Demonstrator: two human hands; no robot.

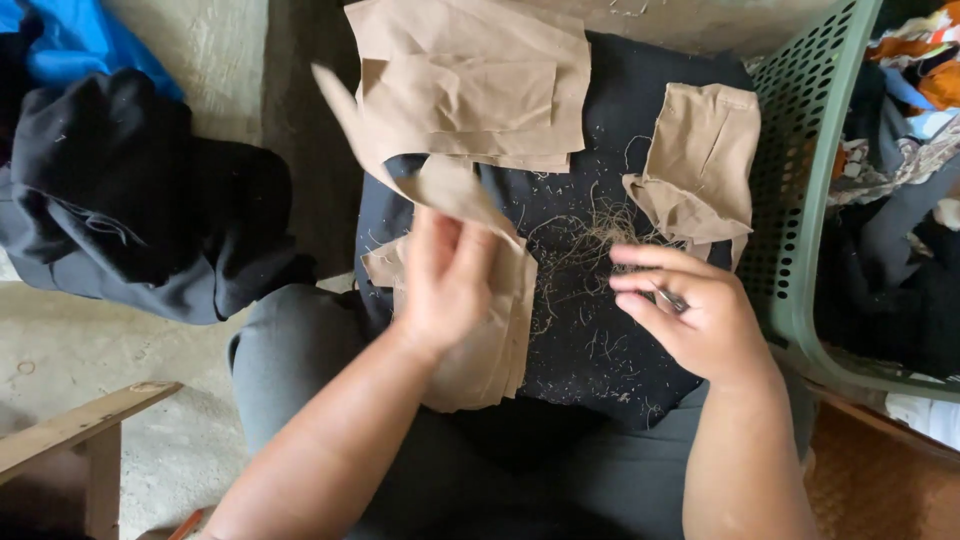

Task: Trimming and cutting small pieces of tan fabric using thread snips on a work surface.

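- Nearest the camera: two bare forearms over a lap in grey trousers (300,370).
- Left hand (445,280), fingers closed, pinching a tan fabric piece (400,150) that lifts up and to the left, blurred.
- Under that hand, a stack of tan cut pieces (490,350) on the lap, edges roughly aligned.
- Right hand (690,310) is part curled, with the index finger stretched left. It holds a small metal tool (670,298) between thumb and fingers. Cannot tell what kind of tool.
- Black cloth (600,350) spread over the lap, carrying all the tan pieces.
- Loose thread clippings (590,240) tangled on the black cloth, just left of the right fingertips, with more bits scattered around.
- Larger pile of tan pieces (480,80) at the far edge of the black cloth, overlapping flat.
- Another crumpled tan piece (700,160) at the far right, beside the basket.
- Green plastic basket (800,200) on the right, with mixed coloured clothes (900,100) inside.
- Heap of black garments (120,200) on the concrete floor (60,340) to the left, with blue fabric (70,40) behind it.
- Wooden frame corner (80,430) at the lower left.
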